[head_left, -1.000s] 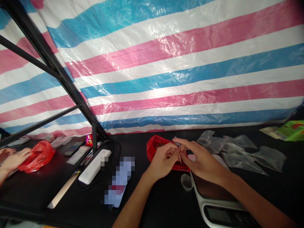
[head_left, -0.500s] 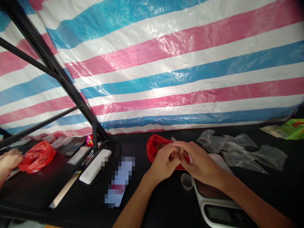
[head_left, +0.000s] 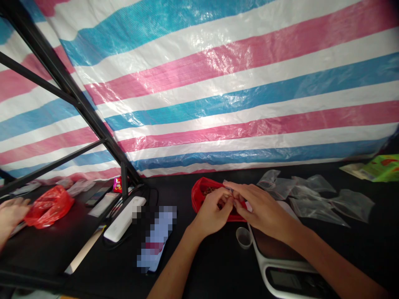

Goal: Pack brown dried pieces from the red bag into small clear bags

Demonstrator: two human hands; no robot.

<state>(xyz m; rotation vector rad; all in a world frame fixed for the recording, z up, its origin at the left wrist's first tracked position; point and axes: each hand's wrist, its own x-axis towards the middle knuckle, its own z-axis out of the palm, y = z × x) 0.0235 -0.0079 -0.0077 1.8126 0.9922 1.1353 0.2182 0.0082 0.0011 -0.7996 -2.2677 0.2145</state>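
Along the near side of the black surface (head_left: 212, 270), I see a white digital scale with a dark platform (head_left: 269, 265), the right forearm crossing above it. Just beside its left edge stands a small clear plastic cup (head_left: 244, 238); farther left lies a phone with a blurred-out screen (head_left: 158, 238). Beyond the cup, the left hand (head_left: 213, 211) and right hand (head_left: 264, 211) meet, fingers bent inward, both pinching a small translucent piece of plastic (head_left: 230, 190); I get only a sliver of it between the fingertips. It sits above an open red plastic bag (head_left: 197, 195) holding small brown pieces (head_left: 208, 191). Farther right I have several flat clear plastic bags (head_left: 314, 203), then a bright green packet (head_left: 386, 168). Behind everything hangs a blue, white and pink striped plastic sheet (head_left: 218, 83).
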